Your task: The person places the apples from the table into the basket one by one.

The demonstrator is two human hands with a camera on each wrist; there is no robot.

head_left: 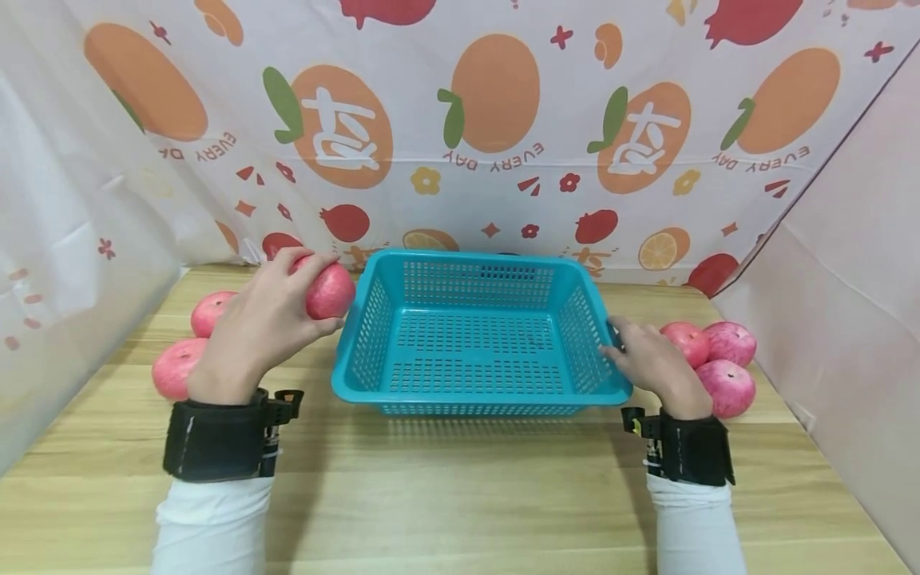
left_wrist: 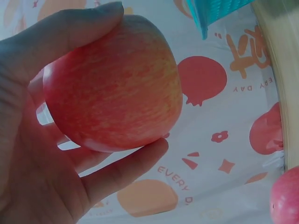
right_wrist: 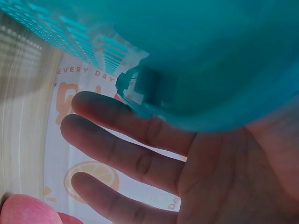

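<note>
My left hand point(head_left: 262, 331) holds a red apple point(head_left: 332, 291) in the air by the left end of a turquoise plastic basket point(head_left: 470, 403). The left wrist view shows the thumb over one side of this streaked apple point(left_wrist: 114, 88) and fingers along the other. At the basket's right end, my right hand point(head_left: 650, 359) grips the rim, thumb on the inner side. Seen from the right wrist, its fingers point(right_wrist: 117, 149) stretch out beneath the basket's rim point(right_wrist: 210, 123), while the thumb is hidden. The perforated floor of the basket shows no fruit on it.
Two apples, one farther back point(head_left: 210, 313) and one nearer point(head_left: 175, 369), lie on the wooden table point(head_left: 460, 495) behind my left wrist. Three more apples point(head_left: 726, 389) cluster just right of my right hand. A fruit-print curtain point(head_left: 424, 104) hangs behind the basket.
</note>
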